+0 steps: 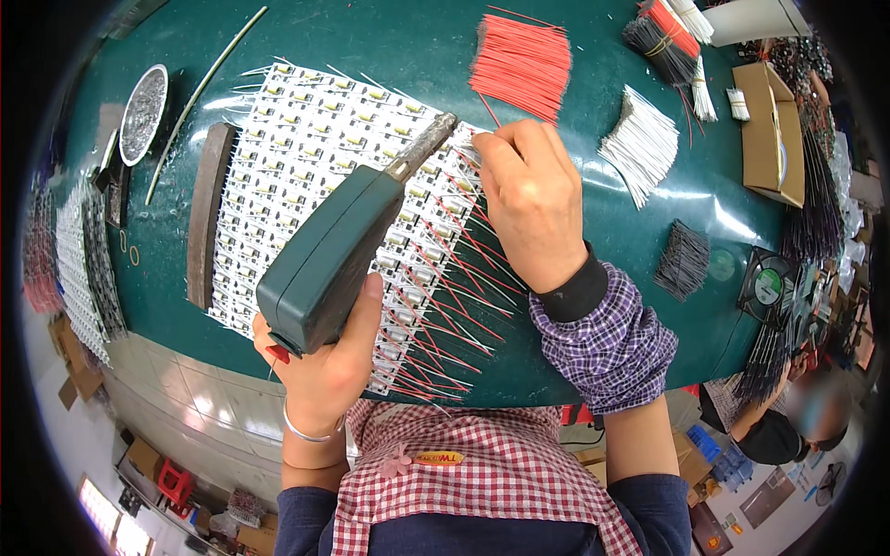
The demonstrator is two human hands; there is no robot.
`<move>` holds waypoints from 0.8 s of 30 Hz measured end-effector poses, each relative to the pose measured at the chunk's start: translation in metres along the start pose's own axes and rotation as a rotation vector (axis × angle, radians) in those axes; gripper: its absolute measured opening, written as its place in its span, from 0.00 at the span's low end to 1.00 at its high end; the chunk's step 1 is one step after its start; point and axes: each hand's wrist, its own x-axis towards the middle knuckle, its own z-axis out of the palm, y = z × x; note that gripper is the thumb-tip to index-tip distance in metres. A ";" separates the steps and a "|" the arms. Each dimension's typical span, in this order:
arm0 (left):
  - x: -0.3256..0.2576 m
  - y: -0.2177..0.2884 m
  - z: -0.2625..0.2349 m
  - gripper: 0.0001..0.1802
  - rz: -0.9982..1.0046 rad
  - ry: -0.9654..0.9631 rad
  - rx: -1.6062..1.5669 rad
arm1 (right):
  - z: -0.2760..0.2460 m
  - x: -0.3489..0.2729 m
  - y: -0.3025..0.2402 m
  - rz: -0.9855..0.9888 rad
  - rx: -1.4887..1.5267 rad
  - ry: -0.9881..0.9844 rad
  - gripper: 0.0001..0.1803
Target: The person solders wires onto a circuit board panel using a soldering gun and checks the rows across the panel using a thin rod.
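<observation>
Soldering iron [345, 243] – green, gun-shaped body, gripped whole in the left hand [320, 366], fingers wrapped shut around the handle; its metal tip reaches over the LED board panel [306, 176] on the green table [389, 46]. Right hand [533, 199] is pinched closed just past the tip, apparently on a thin red wire at the panel's right edge, though the wire end itself is hidden under the fingers. Progress, judged from the layout: the lower right rows already carry red and white leads [454, 306] fanning out toward the person; the upper and left rows show bare boards – so a good part looks unwired. Further out: loose red wires [521, 63] above the hand, white wires [640, 144] to the right, dark wires [683, 259], a cardboard box [768, 130], a round tin [144, 113] far left.
</observation>
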 end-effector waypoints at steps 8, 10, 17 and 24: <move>0.000 0.001 0.000 0.09 -0.031 0.012 -0.083 | -0.001 0.000 -0.001 0.006 -0.003 -0.001 0.09; 0.000 0.001 0.000 0.10 -0.057 0.022 -0.119 | 0.000 0.000 0.000 -0.002 0.004 0.007 0.09; -0.003 0.003 -0.003 0.09 -0.076 0.045 -0.147 | -0.007 -0.004 -0.007 -0.049 -0.075 0.123 0.10; -0.008 -0.002 -0.007 0.09 -0.067 0.026 -0.139 | 0.003 -0.013 -0.010 -0.024 0.039 0.073 0.12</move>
